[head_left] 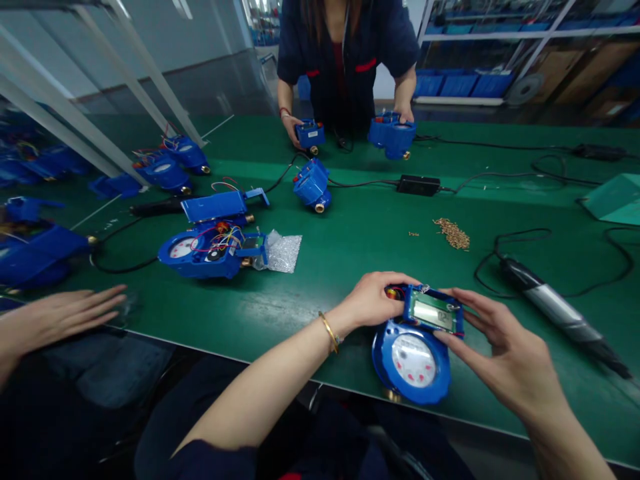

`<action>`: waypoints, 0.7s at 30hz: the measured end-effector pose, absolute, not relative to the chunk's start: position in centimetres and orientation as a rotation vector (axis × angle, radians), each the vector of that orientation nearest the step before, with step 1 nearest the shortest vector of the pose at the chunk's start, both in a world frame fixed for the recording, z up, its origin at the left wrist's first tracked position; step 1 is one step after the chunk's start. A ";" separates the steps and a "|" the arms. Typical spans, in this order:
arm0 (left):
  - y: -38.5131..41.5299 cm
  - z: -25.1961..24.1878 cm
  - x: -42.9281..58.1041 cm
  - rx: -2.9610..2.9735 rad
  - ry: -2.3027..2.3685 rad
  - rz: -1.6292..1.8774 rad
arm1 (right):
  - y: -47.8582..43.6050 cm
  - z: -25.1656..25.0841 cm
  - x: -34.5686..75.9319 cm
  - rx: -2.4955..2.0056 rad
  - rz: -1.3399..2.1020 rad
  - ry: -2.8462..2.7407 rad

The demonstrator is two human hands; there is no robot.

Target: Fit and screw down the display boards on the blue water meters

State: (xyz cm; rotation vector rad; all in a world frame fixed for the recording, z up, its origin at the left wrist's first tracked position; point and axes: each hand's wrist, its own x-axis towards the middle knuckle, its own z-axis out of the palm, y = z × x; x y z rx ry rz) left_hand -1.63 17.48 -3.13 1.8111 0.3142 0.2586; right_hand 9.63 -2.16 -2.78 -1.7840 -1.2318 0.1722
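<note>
In front of me a blue water meter (411, 360) with a round white dial lies at the near edge of the green table. Its upper part is a blue housing with a lit display module (434, 313) showing digits. My left hand (377, 300) grips the housing's left side, thumb and fingers closed round it beside some wires. On the right end, my right hand (500, 340) holds the display module between thumb and fingers. To the right of that hand lies an electric screwdriver (565, 317) with a black cord.
Small brass screws (453, 233) lie in a pile beyond my hands. At left stands an opened meter (205, 250) near bubble wrap (285, 252). A co-worker's hand (75, 317) is at far left; another person opposite holds two meters (393, 135). A black adapter (419, 185) and cables cross the table.
</note>
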 end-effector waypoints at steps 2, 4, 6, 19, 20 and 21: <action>18.0 -3.1 -1.8 1.771 0.263 0.230 | -2.2 -2.6 9.7 -1.798 0.155 -1.265; 19.1 -3.0 -2.0 1.723 0.154 0.151 | -2.1 -2.6 9.7 -1.802 0.150 -1.279; 20.3 -2.8 -2.2 1.657 -0.001 0.058 | -2.1 -2.8 9.7 -1.810 0.147 -1.274; 18.9 -2.0 -3.1 1.889 -0.098 0.309 | -2.1 -3.2 9.7 -1.783 0.136 -1.250; 19.1 -2.0 -3.1 1.906 -0.107 0.304 | -2.1 -3.2 9.7 -1.783 0.131 -1.252; 19.2 -1.9 -3.0 1.918 -0.115 0.299 | -2.0 -3.3 9.6 -1.783 0.128 -1.252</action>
